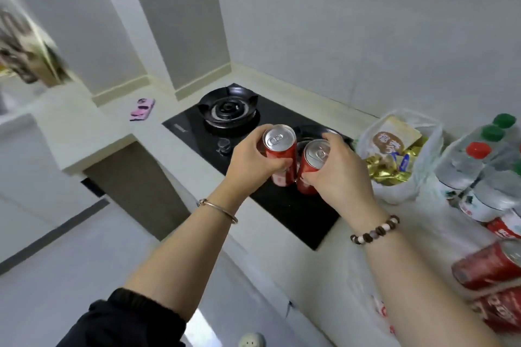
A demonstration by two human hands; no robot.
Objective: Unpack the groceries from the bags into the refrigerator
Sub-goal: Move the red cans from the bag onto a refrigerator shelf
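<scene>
Sleeve [129,315]: dark, pushed up the left forearm, at the near edge, well short of the stove [296,214].
Left hand [249,163]: over the stove's near half, fingers and thumb curled round the left can [280,146]; thin bangle on the wrist.
Right hand [341,175]: just right of the other hand, also over the stove, wrapped round the right can [314,163]; beaded bracelet on the wrist.
Cans: both red, pull tabs up, leaning slightly toward each other; touching or a hair apart, cannot tell; seemingly lifted off the black glass.
Bag [394,149]: thin plastic, just right of the stove on the tabletop [344,276], open, with snack packets inside.
Water bottles [479,172]: shrink-wrapped pack, farther right of the stove, beyond the bag.
Spare cans [487,265]: red, lying on their sides, right of the stove near the tabletop's front.
Phone [142,109]: pink, flat on the tabletop left of the stove.
Refrigerator: not plainly in view; only a smeared shape far left of the stove.
Stage: likely early, two cans in hand, most groceries not yet unpacked.
Risk one: no free hand for a fridge door; juggling both cans into one grip, then a drop onto the glass stove.
Risk two: smooth round metal, loose hold, slipping mid-carry.
Risk three: spare cans on their sides, free to roll off the front edge if nudged by the right forearm.
</scene>
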